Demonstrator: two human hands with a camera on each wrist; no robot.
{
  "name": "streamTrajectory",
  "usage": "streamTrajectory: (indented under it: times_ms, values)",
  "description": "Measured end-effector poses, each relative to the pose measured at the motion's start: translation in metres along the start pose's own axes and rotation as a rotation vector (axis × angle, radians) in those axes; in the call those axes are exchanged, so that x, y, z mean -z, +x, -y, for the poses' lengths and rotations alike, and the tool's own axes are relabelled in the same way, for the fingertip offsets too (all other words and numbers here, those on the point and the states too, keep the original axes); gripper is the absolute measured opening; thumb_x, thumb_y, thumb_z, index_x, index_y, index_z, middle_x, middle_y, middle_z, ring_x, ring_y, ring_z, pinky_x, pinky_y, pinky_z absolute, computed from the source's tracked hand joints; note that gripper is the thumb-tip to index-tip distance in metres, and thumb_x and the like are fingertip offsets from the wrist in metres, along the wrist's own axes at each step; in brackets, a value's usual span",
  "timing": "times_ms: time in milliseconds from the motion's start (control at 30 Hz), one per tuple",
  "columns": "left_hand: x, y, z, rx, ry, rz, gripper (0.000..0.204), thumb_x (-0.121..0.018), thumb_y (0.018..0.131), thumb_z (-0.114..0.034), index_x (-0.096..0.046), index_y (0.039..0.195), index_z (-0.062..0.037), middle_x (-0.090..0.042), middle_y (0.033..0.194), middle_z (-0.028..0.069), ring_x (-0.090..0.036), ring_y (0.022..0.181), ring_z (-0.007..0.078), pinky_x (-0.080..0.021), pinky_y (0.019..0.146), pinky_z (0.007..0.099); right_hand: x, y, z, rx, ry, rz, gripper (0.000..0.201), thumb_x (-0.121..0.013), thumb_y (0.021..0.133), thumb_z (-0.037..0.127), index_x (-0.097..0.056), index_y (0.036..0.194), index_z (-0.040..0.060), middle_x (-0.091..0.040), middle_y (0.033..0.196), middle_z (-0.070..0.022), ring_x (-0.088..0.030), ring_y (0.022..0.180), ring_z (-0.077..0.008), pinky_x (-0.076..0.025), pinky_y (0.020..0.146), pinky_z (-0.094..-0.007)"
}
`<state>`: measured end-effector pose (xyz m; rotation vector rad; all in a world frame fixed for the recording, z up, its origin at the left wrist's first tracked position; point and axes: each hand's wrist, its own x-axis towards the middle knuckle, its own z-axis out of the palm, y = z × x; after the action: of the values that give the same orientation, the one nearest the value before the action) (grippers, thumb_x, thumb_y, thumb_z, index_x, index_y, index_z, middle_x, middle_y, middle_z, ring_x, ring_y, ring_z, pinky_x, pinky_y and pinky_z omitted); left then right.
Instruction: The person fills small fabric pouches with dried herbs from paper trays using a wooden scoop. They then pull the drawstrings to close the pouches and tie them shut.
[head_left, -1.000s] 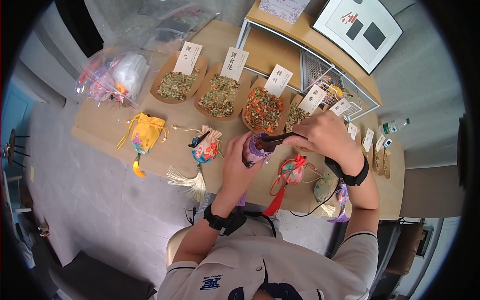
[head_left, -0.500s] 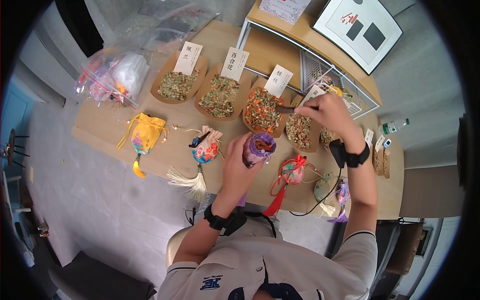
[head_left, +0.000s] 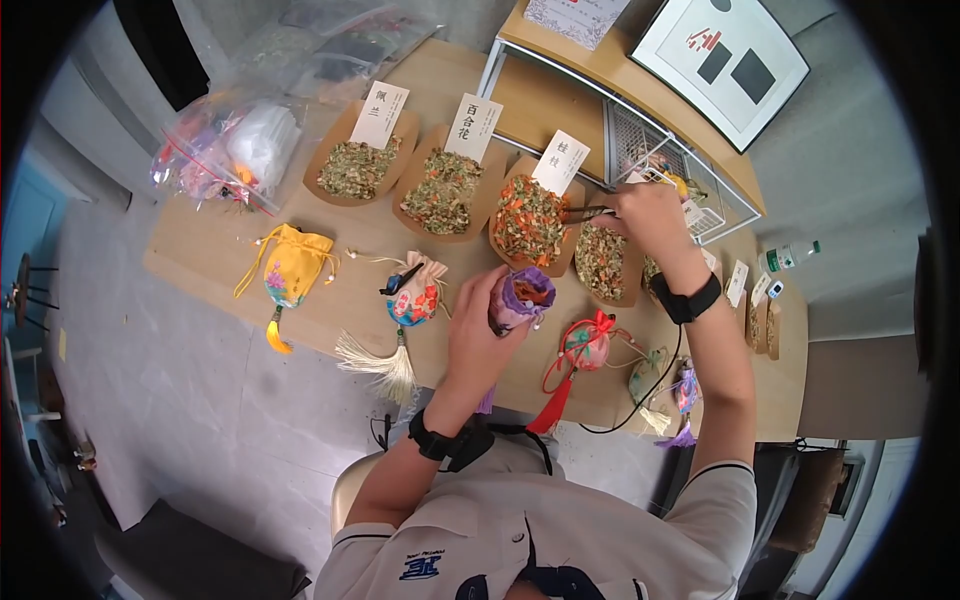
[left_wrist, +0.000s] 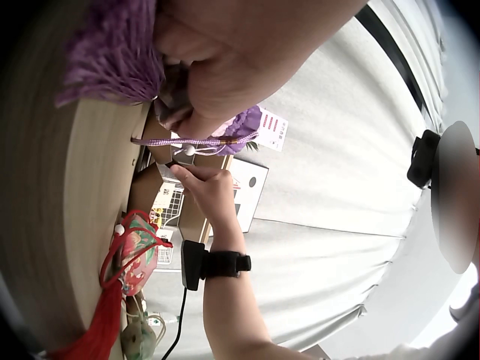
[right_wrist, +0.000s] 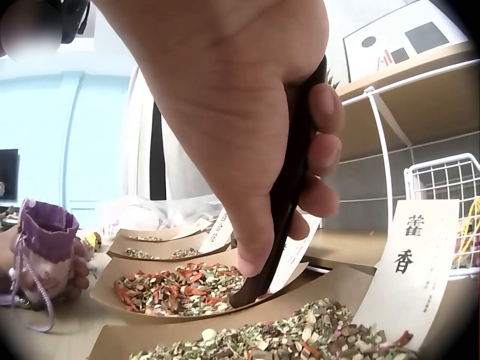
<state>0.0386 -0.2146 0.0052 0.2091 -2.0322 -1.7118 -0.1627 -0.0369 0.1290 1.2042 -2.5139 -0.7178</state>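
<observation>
My left hand [head_left: 478, 325] grips a small purple drawstring pouch [head_left: 512, 312], its ruffled mouth facing up with reddish-brown bits inside. In the right wrist view the pouch [right_wrist: 46, 247] stands upright in the fingers, its cord hanging down. My right hand [head_left: 650, 225] holds a dark wooden scoop-like tool [right_wrist: 289, 195] between thumb and curled fingers. The tool's tip touches the orange-and-green herb mix [right_wrist: 176, 289] near the edge of its brown paper tray. In the left wrist view a purple tassel [left_wrist: 116, 52] hangs by the left hand [left_wrist: 240, 45].
Several labelled paper trays of herbs, such as one tray [head_left: 393, 195], line the table's back. Nearer lie a yellow pouch [head_left: 295, 265], a floral pouch [head_left: 412, 298] and a red-tasselled pouch [head_left: 585, 347]. A plastic bag [head_left: 215, 160] sits left; a shelf [head_left: 590, 60] and bottle [head_left: 790, 255] are right.
My right hand has moved from the pouch's mouth, up and away, to the orange-and-green herb tray with the tool. The left hand and pouch have stayed nearly still.
</observation>
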Motion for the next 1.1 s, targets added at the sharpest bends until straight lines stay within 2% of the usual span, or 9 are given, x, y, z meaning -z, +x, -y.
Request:
streamTrajectory:
  times_ms: [100, 500, 700, 867, 1100]
  values:
    - [0.000, 0.000, 0.000, -0.001, -0.003, 0.002, 0.068, -0.080, 0.067, -0.005, -0.056, 0.131, -0.0034, -0.058, 0.120, 0.0143, -0.060, 0.113, 0.0303, -0.049, 0.096, 0.0380, -0.005, 0.003, 0.007, 0.034, 0.004, -0.093, 0.038, -0.073, 0.077, 0.049, -0.070, 0.067, 0.0129, -0.065, 0.064, -0.0051, -0.068, 0.065, -0.0228, -0.050, 0.056, -0.0338]
    - [0.000, 0.000, 0.001, -0.002, 0.009, 0.012, 0.068, -0.081, 0.067, -0.006, -0.056, 0.131, -0.0033, -0.058, 0.120, 0.0145, -0.060, 0.113, 0.0304, -0.049, 0.096, 0.0382, -0.005, 0.005, 0.019, 0.030, 0.035, -0.073, 0.033, -0.070, 0.082, 0.043, -0.068, 0.071, 0.0122, -0.066, 0.068, -0.0050, -0.068, 0.067, -0.0215, -0.051, 0.057, -0.0319]
    - [0.000, 0.000, 0.001, -0.002, 0.013, 0.012, 0.069, -0.082, 0.067, -0.006, -0.056, 0.131, -0.0035, -0.058, 0.120, 0.0143, -0.061, 0.112, 0.0303, -0.049, 0.096, 0.0383, -0.005, 0.001, 0.023, 0.041, 0.005, -0.090, 0.037, -0.067, 0.086, 0.043, -0.065, 0.067, 0.0112, -0.066, 0.068, -0.0063, -0.069, 0.067, -0.0222, -0.052, 0.057, -0.0329]
    - [0.000, 0.000, 0.002, -0.009, 0.009, 0.014, 0.069, -0.081, 0.068, -0.006, -0.056, 0.132, -0.0037, -0.058, 0.120, 0.0142, -0.061, 0.113, 0.0302, -0.049, 0.096, 0.0381, -0.021, -0.001, 0.018, 0.016, 0.104, -0.131, 0.041, -0.066, 0.088, 0.044, -0.064, 0.065, 0.0101, -0.064, 0.062, -0.0083, -0.067, 0.061, -0.0257, -0.052, 0.054, -0.0359]
    - [0.001, 0.000, 0.000, 0.003, 0.011, 0.016, 0.068, -0.080, 0.069, -0.006, -0.055, 0.132, -0.0037, -0.058, 0.121, 0.0143, -0.060, 0.113, 0.0302, -0.049, 0.096, 0.0382, -0.015, -0.004, 0.020, -0.072, 0.334, -0.172, 0.048, -0.065, 0.089, 0.049, -0.069, 0.068, 0.0063, -0.062, 0.058, -0.0131, -0.064, 0.057, -0.0323, -0.050, 0.052, -0.0402]
